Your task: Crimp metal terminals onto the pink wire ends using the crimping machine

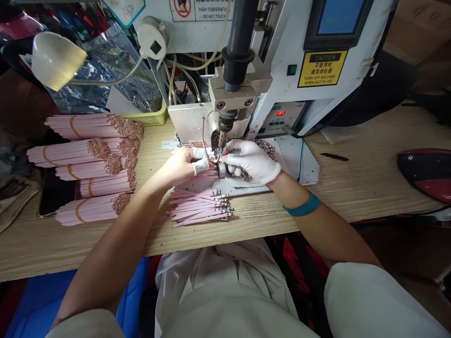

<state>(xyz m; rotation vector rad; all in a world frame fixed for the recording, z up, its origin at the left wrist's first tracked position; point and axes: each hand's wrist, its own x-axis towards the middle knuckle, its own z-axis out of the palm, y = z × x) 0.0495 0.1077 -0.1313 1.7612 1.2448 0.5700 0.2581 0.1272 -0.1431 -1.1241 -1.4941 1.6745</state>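
Observation:
My left hand, with white covers on its fingertips, is closed at the left side of the machine's hot tip. My right hand wears a white glove and a teal wristband; its thumb and forefinger pinch together just right of the tip. What either hand grips is too small and hidden by the fingers. Under the tip sits a small metal block. Thin pink flat strips lie beneath my left hand. Closer to me is a loose pile of pink strips with small metallic ends. Small silvery parts lie behind my right hand.
Several banded bundles of pink strips are stacked at the left. A bench lamp leans over a yellow basket. The machine's control box stands behind my hands. A black tweezer-like tool lies at right.

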